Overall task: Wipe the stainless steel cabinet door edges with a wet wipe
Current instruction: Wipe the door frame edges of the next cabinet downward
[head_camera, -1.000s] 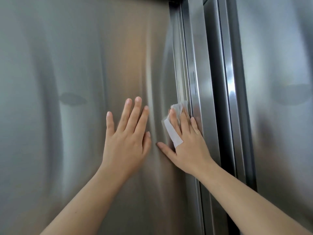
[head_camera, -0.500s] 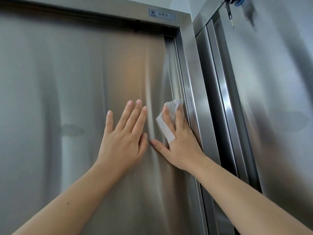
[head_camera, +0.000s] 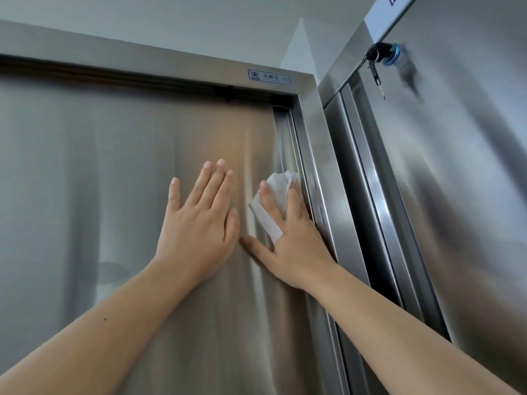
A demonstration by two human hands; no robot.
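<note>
big stainless cabinet door (head_camera: 114, 195) fills the left + centre of view, its frame (head_camera: 309, 132) running across the top and down the right side. second cabinet (head_camera: 456, 195) stands just beside it on the right, w/ a blue lock (head_camera: 392, 57) and keys (head_camera: 376, 75) hanging near its top corner. small label plate (head_camera: 269, 77) on the top frame rail.

left hand (head_camera: 199, 223) lies flat on the door, fingers spread, grip wide and holding nothing, prob. bracing the panel. right hand (head_camera: 288, 232) is flat too, grip wide, palm and fingers pressing the wet wipe (head_camera: 273, 201) against the door right at its right-hand edge (head_camera: 288, 138), touching the seam by the frame. wipe is crumpled, part sticks out above the fingertips, a strip shows between index and thumb.

step in hand, imo: wiping the right vertical edge, roughly mid-height. upper stretch of that edge to the top corner looks not yet covered from here, can't tell for the lower part.

next move calls for: keep pressure on the wipe, slide along the seam toward the top corner, fingertips tucked into the groove so the wipe doesn't bunch or slip out. then the top edge under the frame rail.
</note>
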